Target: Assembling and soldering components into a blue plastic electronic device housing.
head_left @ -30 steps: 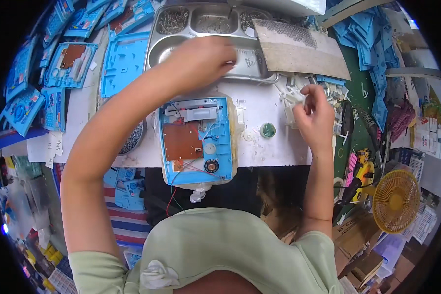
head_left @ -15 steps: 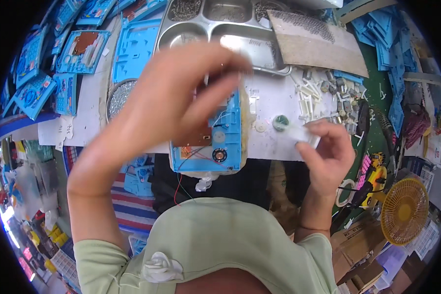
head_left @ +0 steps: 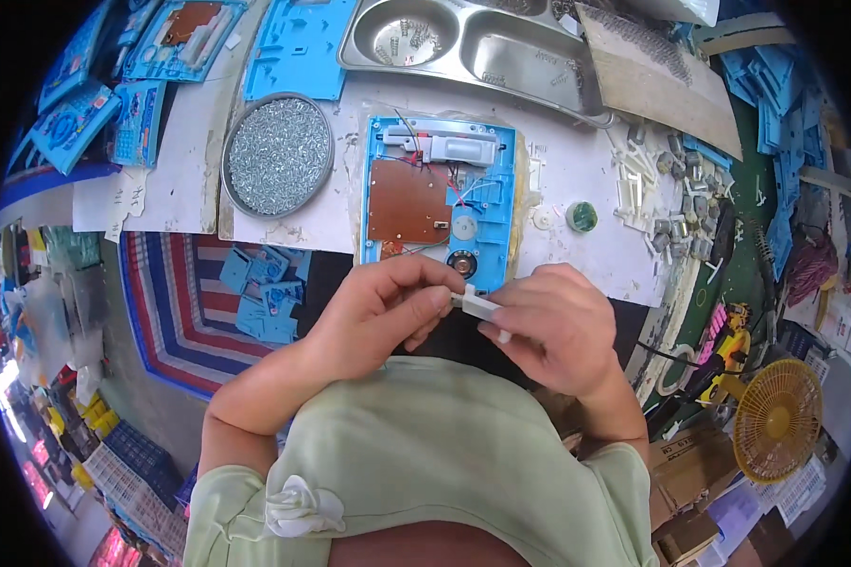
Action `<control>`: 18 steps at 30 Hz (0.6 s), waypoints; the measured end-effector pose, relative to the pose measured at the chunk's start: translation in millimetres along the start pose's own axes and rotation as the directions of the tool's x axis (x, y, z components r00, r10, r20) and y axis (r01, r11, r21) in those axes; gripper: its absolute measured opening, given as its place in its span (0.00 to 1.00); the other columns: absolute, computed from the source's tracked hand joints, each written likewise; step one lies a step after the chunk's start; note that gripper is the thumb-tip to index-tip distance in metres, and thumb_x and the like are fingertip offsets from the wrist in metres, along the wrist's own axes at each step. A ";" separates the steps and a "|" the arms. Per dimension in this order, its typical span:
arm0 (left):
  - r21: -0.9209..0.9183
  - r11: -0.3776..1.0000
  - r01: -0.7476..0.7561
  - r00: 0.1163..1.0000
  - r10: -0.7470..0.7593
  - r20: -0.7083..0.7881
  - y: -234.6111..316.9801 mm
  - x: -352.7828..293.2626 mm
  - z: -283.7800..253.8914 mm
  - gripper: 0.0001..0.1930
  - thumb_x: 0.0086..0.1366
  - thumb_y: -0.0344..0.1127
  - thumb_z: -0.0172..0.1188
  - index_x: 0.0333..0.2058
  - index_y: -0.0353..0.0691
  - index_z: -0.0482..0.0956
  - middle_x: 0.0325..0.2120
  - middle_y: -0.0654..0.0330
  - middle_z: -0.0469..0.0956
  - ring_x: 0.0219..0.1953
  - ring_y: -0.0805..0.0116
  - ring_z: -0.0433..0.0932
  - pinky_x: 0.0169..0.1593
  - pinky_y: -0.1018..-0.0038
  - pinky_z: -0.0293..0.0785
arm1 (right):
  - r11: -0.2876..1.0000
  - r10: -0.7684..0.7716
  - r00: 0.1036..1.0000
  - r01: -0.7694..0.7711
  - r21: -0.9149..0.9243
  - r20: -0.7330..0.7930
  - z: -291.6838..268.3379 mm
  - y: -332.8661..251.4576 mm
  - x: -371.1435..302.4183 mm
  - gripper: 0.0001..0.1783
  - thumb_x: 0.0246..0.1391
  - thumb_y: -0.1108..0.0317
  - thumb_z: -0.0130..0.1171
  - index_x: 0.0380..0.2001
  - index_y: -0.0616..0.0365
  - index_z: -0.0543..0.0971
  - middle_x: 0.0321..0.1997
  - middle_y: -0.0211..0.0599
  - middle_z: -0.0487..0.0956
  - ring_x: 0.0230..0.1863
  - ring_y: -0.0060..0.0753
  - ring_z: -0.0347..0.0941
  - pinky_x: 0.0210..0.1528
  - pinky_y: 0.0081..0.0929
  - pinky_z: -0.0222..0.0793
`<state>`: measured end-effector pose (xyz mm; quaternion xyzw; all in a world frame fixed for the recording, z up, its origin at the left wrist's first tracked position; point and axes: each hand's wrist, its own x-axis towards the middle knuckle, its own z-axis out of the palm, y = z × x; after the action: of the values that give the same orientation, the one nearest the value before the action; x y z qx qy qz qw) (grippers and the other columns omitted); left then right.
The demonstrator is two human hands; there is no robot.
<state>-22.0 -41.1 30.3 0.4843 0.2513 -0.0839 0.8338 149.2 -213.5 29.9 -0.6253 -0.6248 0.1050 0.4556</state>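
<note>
My right hand (head_left: 563, 326) is closed round a white plastic part (head_left: 479, 305), a small block with a narrow end. Fingertips of my left hand (head_left: 383, 307) pinch something small at that narrow end, too small to make out. Both hands meet just in front of the near edge of a blue plastic casing (head_left: 509, 217). The open casing lies on the table with a brown circuit board (head_left: 407, 203), a white slide-like piece (head_left: 459, 149), a round speaker (head_left: 461, 264) and thin wires in it.
Left of the casing stands a round dish (head_left: 279, 156) of small screws. Behind is a metal compartment tray (head_left: 482, 85) with springs. White plastic parts (head_left: 633, 184), grey metal pieces (head_left: 681, 227) and a green roll (head_left: 581, 216) lie right. A yellow fan (head_left: 777, 420) is at far right.
My left hand has come down from over the casing and tray to the white part. My right hand has brought that part left and nearer my body. The view has shifted.
</note>
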 end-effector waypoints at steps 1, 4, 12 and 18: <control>0.012 1.000 0.027 1.000 -0.027 0.014 0.6 0.1 -0.9 0.10 0.76 0.28 0.53 0.49 0.31 0.78 0.27 0.65 0.74 0.25 0.79 0.68 0.30 0.80 0.67 | 1.000 -0.016 1.000 0.016 -0.013 0.006 2.8 1.5 -3.1 0.20 0.43 0.76 0.74 0.41 0.56 0.80 0.40 0.36 0.85 0.37 0.38 0.82 0.41 0.35 0.76; 0.179 0.984 -0.010 1.000 0.006 0.025 13.7 2.2 -0.9 0.09 0.75 0.29 0.55 0.47 0.32 0.80 0.27 0.64 0.76 0.26 0.78 0.71 0.29 0.79 0.68 | 0.990 0.133 0.985 -0.137 0.024 0.112 -9.8 3.7 -7.2 0.19 0.50 0.77 0.71 0.45 0.59 0.77 0.46 0.43 0.86 0.41 0.37 0.83 0.45 0.34 0.77; 0.991 -0.015 -0.133 0.765 0.634 0.113 24.0 76.3 -1.6 0.07 0.63 0.36 0.67 0.33 0.38 0.82 0.24 0.53 0.81 0.29 0.49 0.81 0.33 0.60 0.77 | 0.551 0.616 0.787 -0.454 0.700 0.025 -10.5 14.5 -57.2 0.16 0.63 0.76 0.62 0.50 0.66 0.70 0.53 0.55 0.83 0.54 0.32 0.79 0.59 0.29 0.72; 0.996 -0.001 -0.086 0.758 0.648 0.067 18.4 86.4 1.7 0.07 0.61 0.34 0.68 0.29 0.39 0.81 0.22 0.54 0.80 0.26 0.53 0.80 0.31 0.61 0.76 | 0.800 0.542 0.835 -0.478 0.363 -0.096 -12.5 18.8 -39.7 0.17 0.54 0.76 0.70 0.46 0.65 0.76 0.48 0.48 0.85 0.51 0.36 0.80 0.55 0.32 0.73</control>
<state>59.9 -24.1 1.9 0.9569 0.1617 0.1113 0.2139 163.0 -250.1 6.4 -0.6941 -0.3587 0.2637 0.5657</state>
